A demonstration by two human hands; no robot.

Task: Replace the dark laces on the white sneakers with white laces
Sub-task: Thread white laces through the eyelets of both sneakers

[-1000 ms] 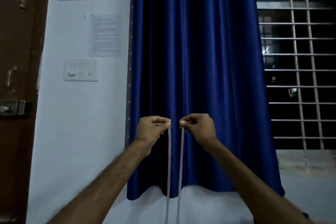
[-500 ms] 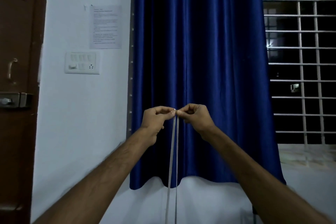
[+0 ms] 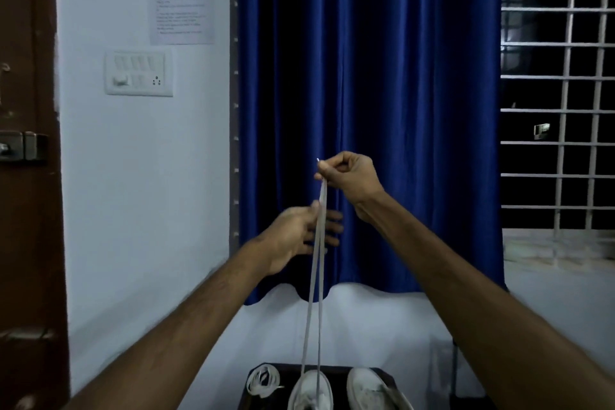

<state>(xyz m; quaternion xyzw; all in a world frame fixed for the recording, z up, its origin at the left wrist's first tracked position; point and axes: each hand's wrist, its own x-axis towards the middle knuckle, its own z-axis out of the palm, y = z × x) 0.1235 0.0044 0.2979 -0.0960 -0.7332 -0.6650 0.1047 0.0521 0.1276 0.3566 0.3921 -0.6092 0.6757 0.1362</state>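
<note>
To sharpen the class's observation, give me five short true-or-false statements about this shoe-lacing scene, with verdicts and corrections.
1. The right hand pinches the top of the white lace. True.
2. The left hand is higher than the right hand. False: it is lower, beside the hanging lace.
3. The lace runs down to the left sneaker. True.
4. The curtain is red. False: it is blue.
5. No other lace lies on the table. False: a bundled lace lies to the left of that sneaker.
</note>
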